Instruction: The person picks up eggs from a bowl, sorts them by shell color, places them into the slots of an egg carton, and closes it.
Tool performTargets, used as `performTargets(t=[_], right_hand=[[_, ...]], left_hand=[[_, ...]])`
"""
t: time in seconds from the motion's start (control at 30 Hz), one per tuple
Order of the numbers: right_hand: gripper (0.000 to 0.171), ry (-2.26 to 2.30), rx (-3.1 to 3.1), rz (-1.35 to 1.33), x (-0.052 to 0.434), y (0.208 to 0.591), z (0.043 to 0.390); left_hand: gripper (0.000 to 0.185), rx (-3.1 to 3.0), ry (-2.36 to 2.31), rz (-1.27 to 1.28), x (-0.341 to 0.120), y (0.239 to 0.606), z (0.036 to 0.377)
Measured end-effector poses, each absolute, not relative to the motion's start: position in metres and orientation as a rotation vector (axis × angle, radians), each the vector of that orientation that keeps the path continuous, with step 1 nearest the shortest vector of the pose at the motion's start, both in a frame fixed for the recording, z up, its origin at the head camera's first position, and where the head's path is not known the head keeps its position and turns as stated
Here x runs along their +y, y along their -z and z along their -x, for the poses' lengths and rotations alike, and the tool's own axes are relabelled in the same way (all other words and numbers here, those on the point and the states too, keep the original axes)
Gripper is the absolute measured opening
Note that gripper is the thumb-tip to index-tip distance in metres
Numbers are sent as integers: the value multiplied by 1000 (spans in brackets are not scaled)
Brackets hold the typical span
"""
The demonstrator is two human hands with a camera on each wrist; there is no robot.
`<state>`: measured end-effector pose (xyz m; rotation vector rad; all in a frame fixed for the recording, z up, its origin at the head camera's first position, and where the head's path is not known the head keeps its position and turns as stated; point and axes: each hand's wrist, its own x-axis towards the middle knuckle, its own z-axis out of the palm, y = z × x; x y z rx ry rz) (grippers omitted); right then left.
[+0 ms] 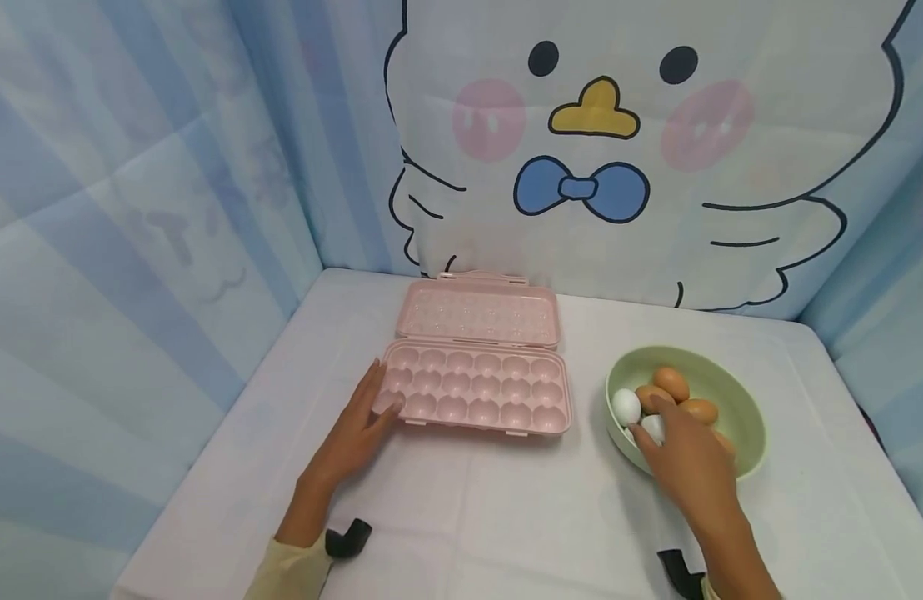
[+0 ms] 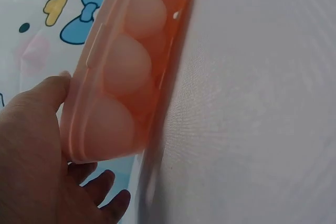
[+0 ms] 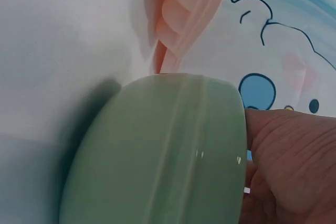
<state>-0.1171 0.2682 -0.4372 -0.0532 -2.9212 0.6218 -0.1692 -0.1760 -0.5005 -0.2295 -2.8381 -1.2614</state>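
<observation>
A pink plastic egg box point(image 1: 472, 387) lies open on the table, its lid point(image 1: 478, 313) folded back toward the far side and its rows of hollows bare. At its left end, my left hand point(image 1: 354, 437) grips the corner, thumb on the near rim and fingers along the side. The left wrist view shows the thumb point(image 2: 55, 88) at the rim of the box point(image 2: 118, 72). My right hand point(image 1: 690, 462) reaches into a green bowl point(image 1: 748, 417), thumb and forefinger around a white egg point(image 1: 653, 428). Beside it are another white egg point(image 1: 626, 407) and several brown eggs point(image 1: 671, 383).
A white cloth point(image 1: 506, 508) covers the table. Behind it hangs a curtain point(image 1: 581, 250) with a cartoon bird, and blue striped curtains point(image 1: 132, 275) stand along the sides. The bowl's outer wall point(image 3: 157, 150) fills much of the right wrist view.
</observation>
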Motion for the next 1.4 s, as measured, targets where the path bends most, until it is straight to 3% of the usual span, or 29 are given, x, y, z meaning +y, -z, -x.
performTargets(t=[0.23, 0.67, 1.4], right_hand=[[23, -689, -2975, 42, 264, 434, 134], [46, -624, -2987, -73, 259, 439, 159], [38, -888, -2732, -77, 259, 455, 170]], left_hand=[[89, -2823, 1345, 241, -179, 506, 173], [91, -2808, 1408, 251, -179, 509, 173], [104, -2784, 1518, 246, -179, 513, 174]])
